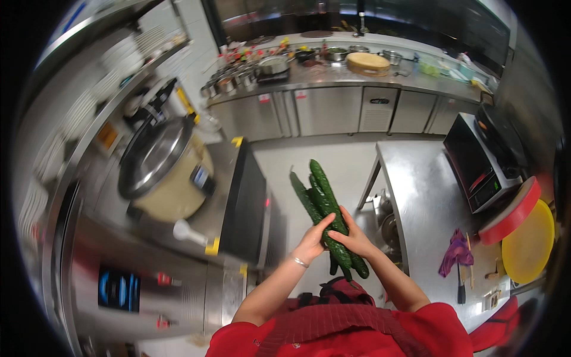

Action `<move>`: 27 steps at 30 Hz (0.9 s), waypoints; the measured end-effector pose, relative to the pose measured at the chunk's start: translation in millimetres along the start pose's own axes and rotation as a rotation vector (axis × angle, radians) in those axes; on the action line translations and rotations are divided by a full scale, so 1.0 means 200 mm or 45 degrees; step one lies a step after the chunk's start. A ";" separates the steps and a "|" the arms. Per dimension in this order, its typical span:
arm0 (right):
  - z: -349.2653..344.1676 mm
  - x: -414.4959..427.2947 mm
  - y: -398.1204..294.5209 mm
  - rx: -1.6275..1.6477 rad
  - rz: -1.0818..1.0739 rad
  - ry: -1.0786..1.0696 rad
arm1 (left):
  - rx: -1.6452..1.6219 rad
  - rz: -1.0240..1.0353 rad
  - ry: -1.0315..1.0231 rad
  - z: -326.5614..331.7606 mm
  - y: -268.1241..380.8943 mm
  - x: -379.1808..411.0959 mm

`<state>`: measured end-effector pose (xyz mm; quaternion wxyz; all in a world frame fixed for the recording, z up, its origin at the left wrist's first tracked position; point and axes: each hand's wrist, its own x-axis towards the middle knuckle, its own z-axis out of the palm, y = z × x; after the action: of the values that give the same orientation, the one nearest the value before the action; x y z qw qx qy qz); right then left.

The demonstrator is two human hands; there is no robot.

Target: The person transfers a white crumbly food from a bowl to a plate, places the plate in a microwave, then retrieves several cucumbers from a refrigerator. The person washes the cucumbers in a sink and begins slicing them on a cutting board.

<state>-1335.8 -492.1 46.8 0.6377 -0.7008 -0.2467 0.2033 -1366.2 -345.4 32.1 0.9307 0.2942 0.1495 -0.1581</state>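
Observation:
Several long dark green cucumbers [329, 209] are bundled together in front of my body, above the floor. My left hand [313, 241] wraps the bundle from the left, its thumb lying across the top. From the right, my right hand [357, 238] grips the same bundle, thumb also on top. The cucumbers look wet and point away from me, their far ends fanned slightly apart. Their lower ends stick out below my hands, close to my apron [330, 321]. A bracelet [300, 262] circles my left wrist.
A large rice cooker [167, 172] and a white scoop [189, 233] sit on the left counter. On the right, a steel table [410, 187] bears a microwave [479, 165], a purple cloth [457, 253] and a knife [461, 285]. Round red and yellow boards [528, 243] lean at its far right. A back counter [330, 80] holds pots.

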 end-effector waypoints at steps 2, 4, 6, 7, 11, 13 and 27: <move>-0.23 0.21 0.04 -0.016 0.041 0.131 | 0.093 -0.159 -0.034 0.08 0.12 0.36; -0.46 0.44 0.10 0.062 0.086 0.258 | 0.179 -0.254 -0.121 0.18 0.25 0.72; -0.66 0.71 0.09 0.078 0.148 0.359 | 0.176 -0.271 -0.242 0.23 0.38 1.13; -0.77 0.86 0.10 0.105 0.146 0.393 | 0.198 -0.291 -0.265 0.29 0.46 1.31; -1.16 1.54 0.27 0.088 0.076 0.418 | 0.255 -0.259 -0.219 0.34 0.81 1.99; -1.26 1.85 0.26 0.202 0.071 0.407 | 0.336 -0.294 -0.140 0.37 1.04 2.25; -2.04 4.19 0.83 0.237 0.185 0.271 | 0.468 -0.384 0.211 0.09 2.33 4.27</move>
<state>-410.4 -319.8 -50.1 0.7062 -0.6721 -0.1065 0.1956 -412.3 -169.4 -37.9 0.8119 0.4448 0.2364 -0.2951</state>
